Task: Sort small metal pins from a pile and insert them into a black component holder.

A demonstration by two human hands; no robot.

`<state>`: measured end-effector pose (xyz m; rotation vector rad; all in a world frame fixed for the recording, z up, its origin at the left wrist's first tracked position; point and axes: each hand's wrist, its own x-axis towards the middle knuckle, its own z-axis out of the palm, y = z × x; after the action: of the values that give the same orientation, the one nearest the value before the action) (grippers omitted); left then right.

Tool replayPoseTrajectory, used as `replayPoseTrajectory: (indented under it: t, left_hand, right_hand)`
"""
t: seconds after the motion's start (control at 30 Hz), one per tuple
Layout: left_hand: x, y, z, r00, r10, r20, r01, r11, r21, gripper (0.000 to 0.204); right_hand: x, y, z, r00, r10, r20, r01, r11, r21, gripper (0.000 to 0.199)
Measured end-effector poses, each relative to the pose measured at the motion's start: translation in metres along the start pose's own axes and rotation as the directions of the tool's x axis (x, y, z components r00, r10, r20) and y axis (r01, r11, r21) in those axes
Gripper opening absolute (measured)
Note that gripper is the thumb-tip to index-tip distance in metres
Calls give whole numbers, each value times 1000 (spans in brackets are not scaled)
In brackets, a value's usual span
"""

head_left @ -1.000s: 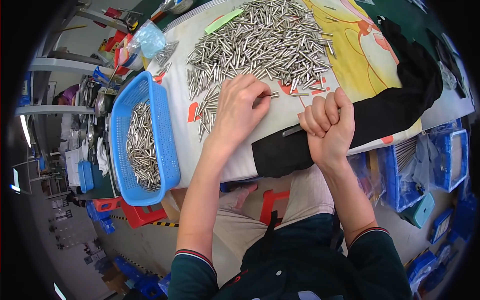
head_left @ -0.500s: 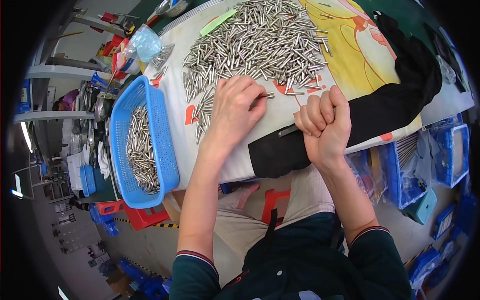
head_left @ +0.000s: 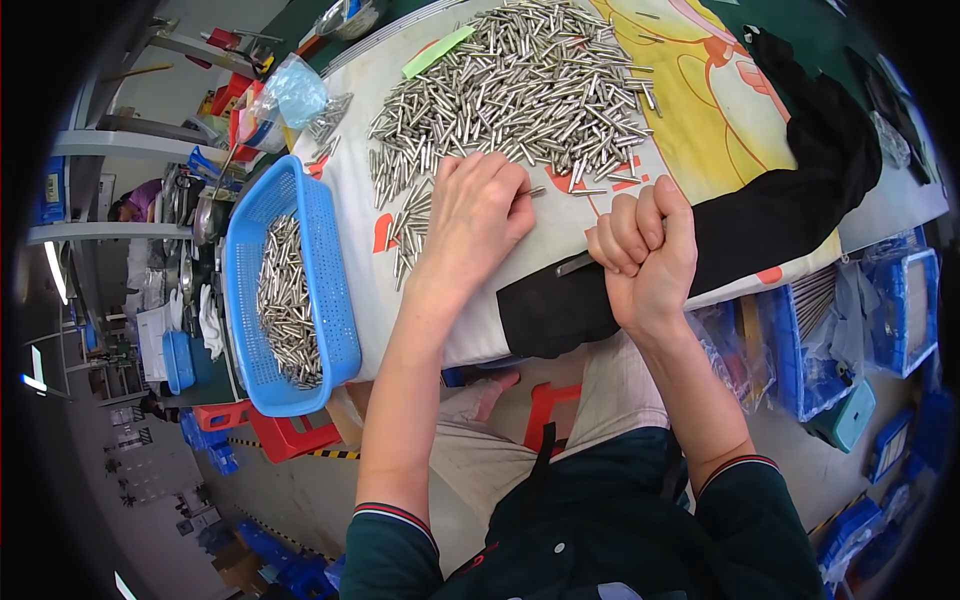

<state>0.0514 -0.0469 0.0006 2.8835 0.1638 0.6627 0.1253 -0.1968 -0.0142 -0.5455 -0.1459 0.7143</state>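
My left hand (head_left: 476, 215) is closed at the near edge of a large pile of short silvery metal pins (head_left: 520, 95). One metal pin (head_left: 538, 191) pokes out by its fingertips; the rest of that pin is hidden. My right hand (head_left: 648, 250) makes a fist, palm side up, around a grey metal tool. Only the flat end of this metal tool (head_left: 573, 264) shows, and I cannot make out its kind. Beneath that fist a black cloth (head_left: 555, 308) runs along the table's near edge.
At the left stands a blue perforated basket (head_left: 340, 300) partly filled with similar pins. A green paper slip (head_left: 438, 51) lies on the pile. A printed cloth (head_left: 690, 90) covers the table. Blue crates (head_left: 800, 350) stand below at the right, a red stool (head_left: 545, 405) under the table.
Hardly anything differs. My left hand has shifted very slightly, and my right fist stays in place around the metal tool.
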Motion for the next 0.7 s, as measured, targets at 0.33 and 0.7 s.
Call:
replayPoseTrajectory:
  t: [0.33, 0.7]
  left_hand:
    - [-13, -18, -58, 963, -255, 83, 251, 966, 63, 9]
    - [12, -17, 7, 969, -245, -16, 244, 967, -68, 13]
  right_hand:
    - [0, -3, -4, 1000, -20, -1, 20, 1000, 14, 45]
    - [-1, -1, -1, 1000, 5, 0, -5, 1000, 14, 45]
